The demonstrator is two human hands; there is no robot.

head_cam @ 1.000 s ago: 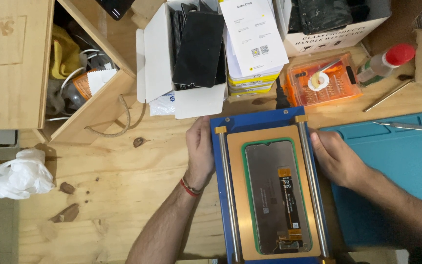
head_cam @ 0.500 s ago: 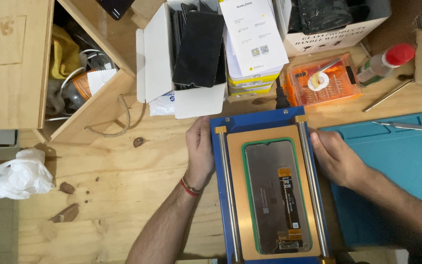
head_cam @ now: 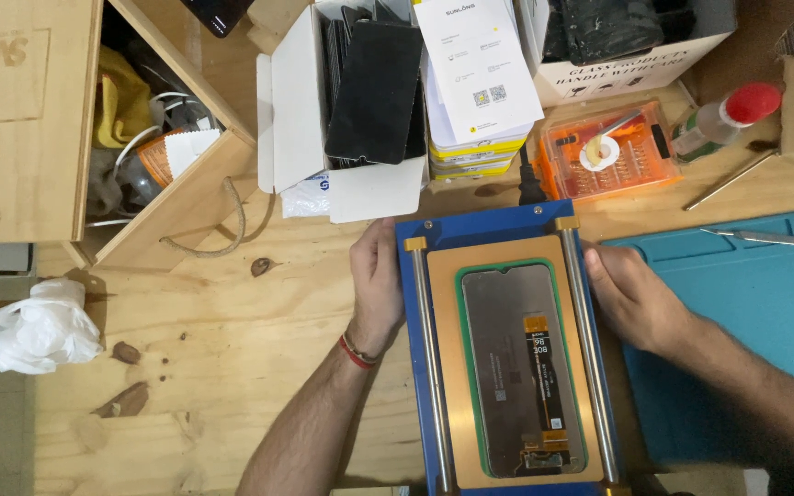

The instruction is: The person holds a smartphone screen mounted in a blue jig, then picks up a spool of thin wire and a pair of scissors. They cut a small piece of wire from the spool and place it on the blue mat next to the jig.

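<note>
A blue separator machine [head_cam: 470, 230] with two metal rails lies on the wooden bench in front of me. On its brown pad rests a phone screen [head_cam: 518, 367], back side up, with an orange flex cable showing. My left hand [head_cam: 377, 287] grips the machine's left edge, a red band at the wrist. My right hand [head_cam: 631, 298] presses against the machine's right edge, over the border of the teal mat [head_cam: 746, 303].
An open white box of dark screens [head_cam: 360, 101], stacked white cartons [head_cam: 475, 83], an orange bit case [head_cam: 608, 152] and a red-capped bottle [head_cam: 723, 115] stand behind the machine. Metal tweezers [head_cam: 769, 239] lie on the mat. An open wooden drawer [head_cam: 153, 138] and a white bag [head_cam: 39, 326] are at left.
</note>
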